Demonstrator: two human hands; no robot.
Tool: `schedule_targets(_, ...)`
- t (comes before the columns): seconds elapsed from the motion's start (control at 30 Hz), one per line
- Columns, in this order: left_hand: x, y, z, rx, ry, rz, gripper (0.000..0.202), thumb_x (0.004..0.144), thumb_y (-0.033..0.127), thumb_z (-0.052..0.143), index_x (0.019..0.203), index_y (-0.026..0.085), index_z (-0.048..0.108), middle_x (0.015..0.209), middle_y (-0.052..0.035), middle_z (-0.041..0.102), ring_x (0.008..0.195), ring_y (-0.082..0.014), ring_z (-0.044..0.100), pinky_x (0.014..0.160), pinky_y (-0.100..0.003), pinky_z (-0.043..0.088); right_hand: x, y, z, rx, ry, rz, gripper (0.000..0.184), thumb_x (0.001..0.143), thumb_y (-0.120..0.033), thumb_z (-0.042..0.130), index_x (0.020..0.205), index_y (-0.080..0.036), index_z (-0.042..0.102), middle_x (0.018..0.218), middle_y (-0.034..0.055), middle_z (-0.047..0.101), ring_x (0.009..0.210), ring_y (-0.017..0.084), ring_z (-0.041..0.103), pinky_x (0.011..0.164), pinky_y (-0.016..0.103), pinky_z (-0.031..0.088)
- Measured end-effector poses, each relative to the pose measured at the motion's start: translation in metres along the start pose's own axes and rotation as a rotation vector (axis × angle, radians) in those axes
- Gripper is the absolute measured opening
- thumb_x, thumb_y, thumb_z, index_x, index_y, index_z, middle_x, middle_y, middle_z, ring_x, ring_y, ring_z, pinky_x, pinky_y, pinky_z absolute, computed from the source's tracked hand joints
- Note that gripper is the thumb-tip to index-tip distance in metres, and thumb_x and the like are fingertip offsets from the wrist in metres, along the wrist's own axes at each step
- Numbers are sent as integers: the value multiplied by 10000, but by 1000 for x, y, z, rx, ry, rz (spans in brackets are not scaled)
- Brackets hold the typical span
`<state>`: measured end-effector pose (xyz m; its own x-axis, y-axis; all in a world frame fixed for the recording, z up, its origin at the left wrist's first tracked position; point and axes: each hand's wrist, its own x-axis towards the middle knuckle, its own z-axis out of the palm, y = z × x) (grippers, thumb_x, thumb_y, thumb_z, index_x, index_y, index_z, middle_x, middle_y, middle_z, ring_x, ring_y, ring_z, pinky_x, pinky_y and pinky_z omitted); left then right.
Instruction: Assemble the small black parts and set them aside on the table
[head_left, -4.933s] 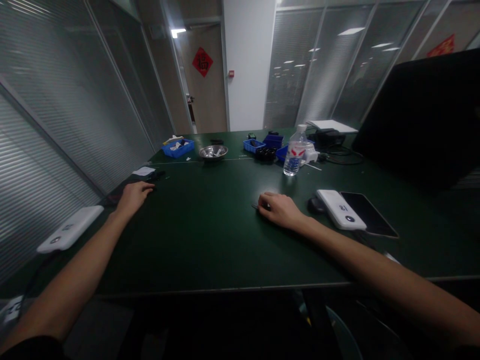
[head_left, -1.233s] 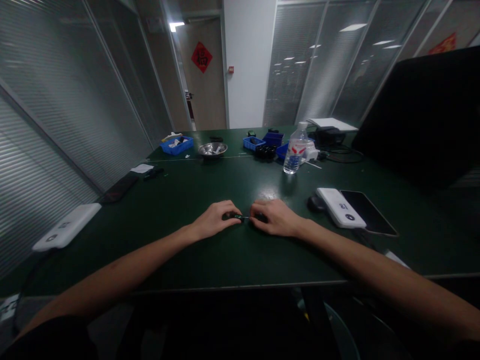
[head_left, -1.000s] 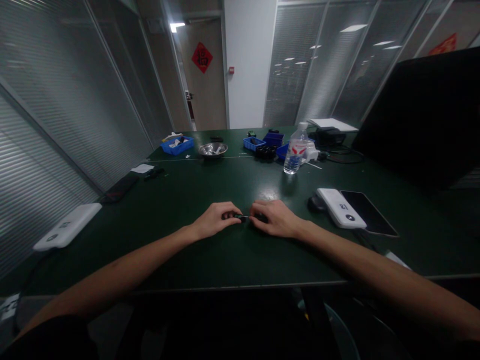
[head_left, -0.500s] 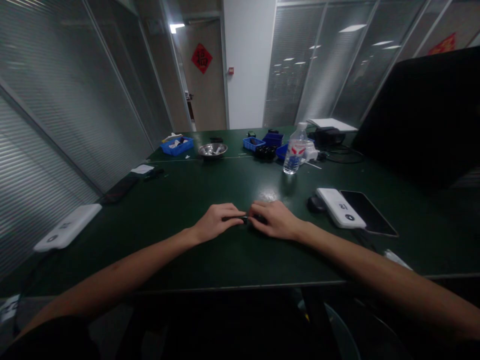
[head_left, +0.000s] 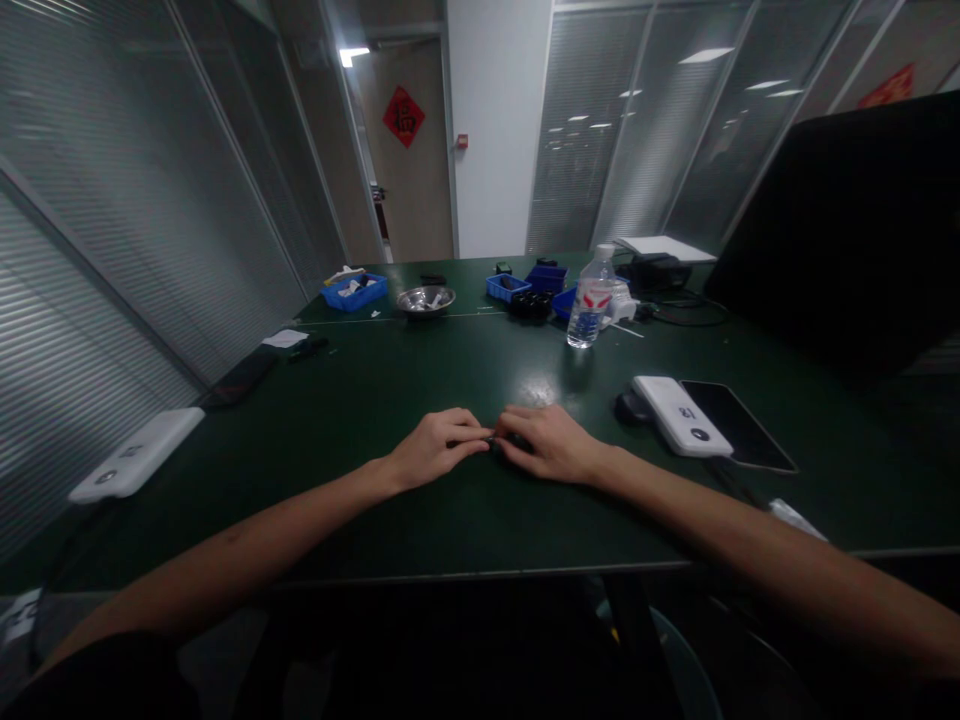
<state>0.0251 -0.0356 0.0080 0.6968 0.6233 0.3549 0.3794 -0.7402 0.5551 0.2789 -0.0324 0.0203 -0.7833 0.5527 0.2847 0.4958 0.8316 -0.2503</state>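
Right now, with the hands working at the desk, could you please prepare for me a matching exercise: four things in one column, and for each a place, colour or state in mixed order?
Things:
1. bottle
2. left hand and right hand
3. door
4. bowl

Descriptions:
A. bears a red sign
B. round, silver-coloured, with small pieces inside
C. upright and clear, with a white cap
D. close together at a small dark thing

Right pairs: 1-C, 2-D, 3-A, 4-B
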Motion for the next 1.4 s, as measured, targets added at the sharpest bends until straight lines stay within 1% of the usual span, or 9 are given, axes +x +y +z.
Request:
schedule_targets(0.13,-1,0,1,-54,66,7,301,1008,290,578,1268,218,712,1091,-84,689,970,-196,653,866,-356,538,0,-1,0,81,66,46,129,988,-283,525,1024,-187,605,958,49,661,750,148,592,684,269,403)
schedule_targets(0.33,-1,2,3,-108,134,2,299,995,291,605,1262,222,719,1080,-84,702,958,-195,662,860,-360,545,0,0,9,199,161,57,114,985,-281,532,985,-188,598,878,28,636,726,143,564,663,261,399)
schedule_targets(0.5,1,4,5,-136,185,-7,295,987,298,620,1254,221,722,1079,-84,707,956,-197,661,868,-373,548,0,1,12,245,196,67,124,993,-287,521,992,-189,596,848,18,620,708,139,551,653,256,403)
schedule_targets(0.77,2,1,4,-68,87,-56,269,989,284,611,1225,225,726,1090,-70,685,952,-191,645,855,-353,535,2,3,6,130,122,48,110,981,-279,542,997,-187,600,922,36,650,752,149,583,698,271,402)
schedule_targets(0.87,3,1,2,-57,23,-96,300,991,302,608,1267,230,700,1110,-71,678,951,-192,637,836,-339,530,2,6,6,116,99,54,105,981,-269,541,1006,-188,602,925,31,650,757,148,585,701,268,398)
schedule_targets(0.97,3,1,2,-17,0,-111,355,983,311,622,1331,250,656,1121,-66,672,974,-201,620,850,-349,519,2,9,5,88,90,71,119,989,-277,532,1017,-187,605,928,33,648,752,149,577,688,266,387)
schedule_targets(1.1,4,-1,4,47,-32,-111,400,976,336,631,1369,261,626,1149,-74,658,1038,-224,593,893,-377,506,2,12,3,30,56,84,122,986,-287,543,1019,-190,608,937,37,653,757,154,577,679,267,374)
schedule_targets(1.23,4,-3,7,102,-41,-101,400,976,402,618,1354,275,644,1284,-90,612,1182,-256,544,998,-423,475,3,14,4,-46,6,88,150,1000,-307,524,1046,-193,610,976,45,656,760,153,582,664,266,362)
schedule_targets(1.4,5,-5,9,227,-44,-157,425,1063,457,393,1353,283,650,1442,-76,549,1357,-271,444,1131,-498,368,4,14,4,-177,-66,116,179,1005,-327,511,1065,-189,608,1019,60,646,761,155,584,649,271,345)
